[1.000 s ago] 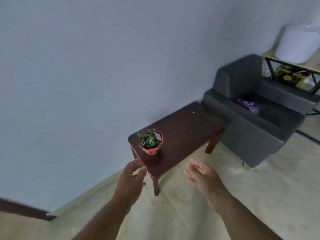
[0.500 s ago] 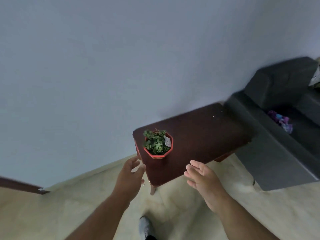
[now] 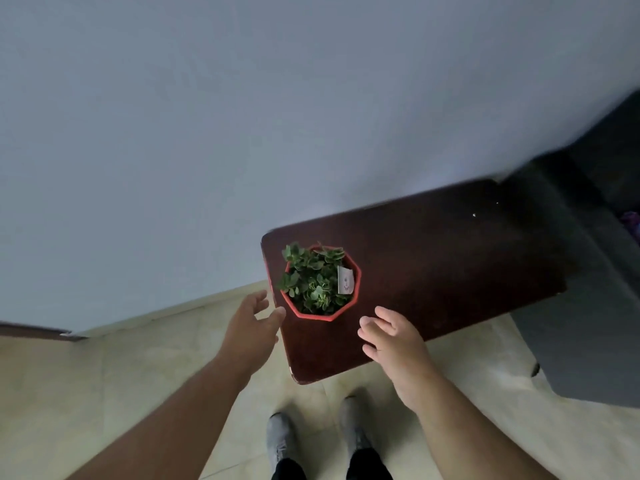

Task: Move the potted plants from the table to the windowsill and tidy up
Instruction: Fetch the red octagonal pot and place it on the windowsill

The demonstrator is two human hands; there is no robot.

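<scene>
Since a second ago I've closed in: my left hand [image 3: 250, 328] and right hand [image 3: 393, 336], both spread and empty, now flank the one red octagonal plastic pot of green leaves [image 3: 320, 282], just short of it, on the dark wooden table's [image 3: 450, 258] near-left corner.

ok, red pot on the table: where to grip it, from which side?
Grip the red pot by its flat octagonal walls below the rim, left hand and right hand on opposite sides. Come in from the near edge; leaves overhang the top, so a top grab would likely crush them.
</scene>
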